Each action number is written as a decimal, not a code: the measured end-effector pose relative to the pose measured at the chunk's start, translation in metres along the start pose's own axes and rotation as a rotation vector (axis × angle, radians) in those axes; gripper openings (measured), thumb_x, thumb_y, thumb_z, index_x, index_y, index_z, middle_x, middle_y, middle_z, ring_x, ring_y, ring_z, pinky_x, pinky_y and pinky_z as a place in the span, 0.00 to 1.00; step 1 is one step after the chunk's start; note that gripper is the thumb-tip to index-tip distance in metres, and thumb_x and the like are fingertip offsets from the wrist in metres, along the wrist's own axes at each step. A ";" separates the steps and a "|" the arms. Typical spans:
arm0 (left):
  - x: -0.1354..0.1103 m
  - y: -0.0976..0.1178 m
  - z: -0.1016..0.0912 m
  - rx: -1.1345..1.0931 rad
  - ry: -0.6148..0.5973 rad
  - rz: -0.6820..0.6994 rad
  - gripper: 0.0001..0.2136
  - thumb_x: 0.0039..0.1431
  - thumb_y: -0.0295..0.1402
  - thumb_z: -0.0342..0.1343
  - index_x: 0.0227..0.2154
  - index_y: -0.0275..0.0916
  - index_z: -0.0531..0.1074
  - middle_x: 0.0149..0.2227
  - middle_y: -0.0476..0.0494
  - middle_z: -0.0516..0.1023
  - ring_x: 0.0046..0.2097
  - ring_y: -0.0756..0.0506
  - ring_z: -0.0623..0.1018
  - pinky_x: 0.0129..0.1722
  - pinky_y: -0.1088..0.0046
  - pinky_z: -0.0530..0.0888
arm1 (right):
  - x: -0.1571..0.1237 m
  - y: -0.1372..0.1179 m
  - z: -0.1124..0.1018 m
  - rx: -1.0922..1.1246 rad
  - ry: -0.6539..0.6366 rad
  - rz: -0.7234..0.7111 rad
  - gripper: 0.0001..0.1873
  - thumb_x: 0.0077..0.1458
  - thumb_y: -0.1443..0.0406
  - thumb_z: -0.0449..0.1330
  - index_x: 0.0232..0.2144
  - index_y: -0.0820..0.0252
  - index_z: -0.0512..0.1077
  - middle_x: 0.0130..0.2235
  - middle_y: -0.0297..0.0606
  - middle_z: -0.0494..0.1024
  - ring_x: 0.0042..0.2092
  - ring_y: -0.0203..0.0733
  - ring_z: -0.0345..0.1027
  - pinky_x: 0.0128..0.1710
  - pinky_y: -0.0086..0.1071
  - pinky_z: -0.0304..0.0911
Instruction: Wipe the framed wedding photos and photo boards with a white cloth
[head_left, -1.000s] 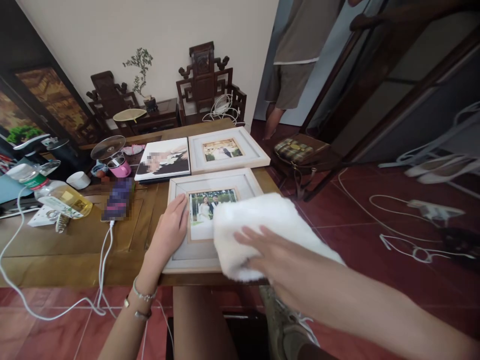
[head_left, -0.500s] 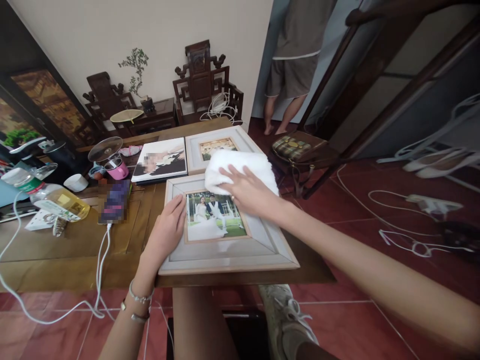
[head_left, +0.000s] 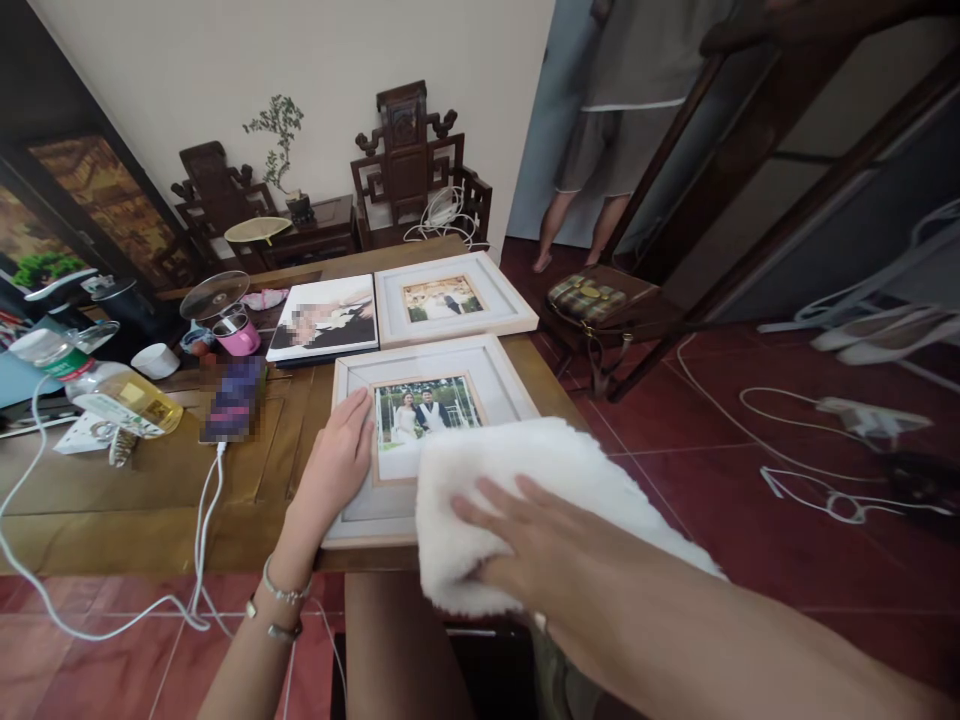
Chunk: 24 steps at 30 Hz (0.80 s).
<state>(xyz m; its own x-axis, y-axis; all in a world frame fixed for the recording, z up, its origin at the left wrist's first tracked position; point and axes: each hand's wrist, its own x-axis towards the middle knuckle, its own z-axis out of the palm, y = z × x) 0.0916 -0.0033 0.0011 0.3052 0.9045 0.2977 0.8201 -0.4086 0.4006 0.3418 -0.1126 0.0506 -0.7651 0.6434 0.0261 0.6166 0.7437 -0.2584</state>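
Note:
A picture frame [head_left: 409,503] with a pale border and a wedding photo inside lies flat near the table's front edge. My left hand [head_left: 341,455] holds its left side, fingers together along the border. Over the frame's lower right corner is a fluffy white cloth [head_left: 540,450], partly hanging past the table edge. My right hand [head_left: 525,540] grips this cloth from above, fingers pressed into the pile. The cloth covers the bottom right of the photo. Just behind lies a second picture frame [head_left: 506,303], beside a white photo album [head_left: 319,335] with a couple on its cover.
On the wooden table [head_left: 247,520], to the left, are a phone [head_left: 234,400] on a white cable, a bottle of yellow liquid [head_left: 142,395] and a pink cup [head_left: 236,332]. A plaid bag [head_left: 589,297] rests on a chair at right. Another person [head_left: 622,130] stands behind.
My right hand has drawn the white cloth from the frame's upper right toward me, down to its lower right corner. The rear frame is now uncovered. My left hand stays put.

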 end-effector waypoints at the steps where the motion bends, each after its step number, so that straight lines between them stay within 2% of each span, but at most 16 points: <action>1: 0.000 0.000 0.000 0.003 0.000 0.004 0.19 0.68 0.33 0.43 0.59 0.35 0.65 0.63 0.34 0.66 0.65 0.40 0.65 0.64 0.54 0.63 | -0.001 -0.004 0.002 0.031 0.010 -0.022 0.24 0.50 0.76 0.55 0.48 0.54 0.74 0.64 0.48 0.64 0.64 0.61 0.54 0.61 0.60 0.53; 5: 0.000 -0.001 0.000 0.029 -0.003 0.030 0.19 0.69 0.32 0.42 0.60 0.37 0.64 0.63 0.35 0.66 0.65 0.41 0.64 0.64 0.54 0.63 | 0.024 0.007 0.010 0.034 0.038 0.007 0.28 0.48 0.78 0.55 0.50 0.55 0.74 0.65 0.49 0.62 0.66 0.62 0.49 0.62 0.60 0.50; 10: 0.000 -0.001 -0.001 0.067 -0.048 0.033 0.20 0.69 0.32 0.41 0.60 0.33 0.63 0.63 0.33 0.64 0.66 0.40 0.63 0.64 0.55 0.62 | 0.074 0.066 0.003 -0.185 0.157 0.121 0.29 0.50 0.80 0.54 0.53 0.61 0.73 0.65 0.51 0.61 0.67 0.60 0.48 0.64 0.56 0.47; 13: 0.000 -0.002 -0.002 0.055 -0.037 0.046 0.19 0.69 0.33 0.42 0.60 0.36 0.64 0.63 0.33 0.65 0.66 0.40 0.63 0.64 0.54 0.63 | 0.100 0.101 -0.006 -0.306 0.210 0.164 0.28 0.53 0.77 0.55 0.57 0.63 0.69 0.65 0.51 0.60 0.66 0.62 0.48 0.63 0.59 0.47; 16: 0.000 -0.005 -0.001 0.034 -0.019 0.058 0.19 0.69 0.33 0.42 0.59 0.37 0.64 0.63 0.34 0.66 0.65 0.40 0.64 0.64 0.54 0.63 | 0.115 0.118 -0.009 -0.364 0.224 0.152 0.29 0.53 0.78 0.53 0.57 0.64 0.69 0.66 0.51 0.59 0.67 0.64 0.46 0.61 0.63 0.46; 19: 0.000 -0.007 0.000 0.009 -0.011 0.065 0.19 0.69 0.32 0.41 0.59 0.37 0.64 0.63 0.34 0.66 0.65 0.41 0.64 0.64 0.55 0.63 | 0.109 0.106 -0.008 -0.331 0.130 0.129 0.29 0.52 0.80 0.51 0.55 0.65 0.71 0.66 0.52 0.59 0.67 0.67 0.46 0.61 0.63 0.48; 24: 0.000 -0.009 0.001 -0.007 -0.007 0.061 0.20 0.69 0.31 0.40 0.60 0.38 0.64 0.64 0.36 0.65 0.65 0.41 0.64 0.64 0.55 0.63 | 0.062 0.042 -0.012 -0.160 -0.037 0.127 0.26 0.47 0.80 0.56 0.48 0.64 0.75 0.63 0.55 0.63 0.64 0.67 0.52 0.58 0.62 0.54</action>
<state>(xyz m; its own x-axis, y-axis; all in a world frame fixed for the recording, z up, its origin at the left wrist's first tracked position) 0.0848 0.0002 -0.0039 0.3579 0.8787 0.3159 0.7966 -0.4638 0.3877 0.3226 -0.0394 0.0533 -0.6838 0.7290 -0.0328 0.7279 0.6783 -0.1002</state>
